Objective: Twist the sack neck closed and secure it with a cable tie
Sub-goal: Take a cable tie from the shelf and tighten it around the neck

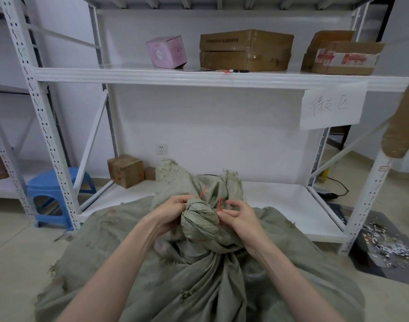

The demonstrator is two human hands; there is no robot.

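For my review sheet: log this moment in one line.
neck: twisted | cable tie: red, around neck, ends free | left hand: on neck | right hand: pinching tie

Beyond my hands stood a white metal shelving rack (222, 77) against a pale wall (198, 117); its upper shelf carried a pink box (166, 52) and brown cardboard boxes (245, 49); a handwritten paper sign (332, 105) hung from its edge, up and to my right; a blue plastic stool (57, 194) sat left of me on the beige tiled floor (12, 252); a wall socket (161, 149) showed straight ahead.
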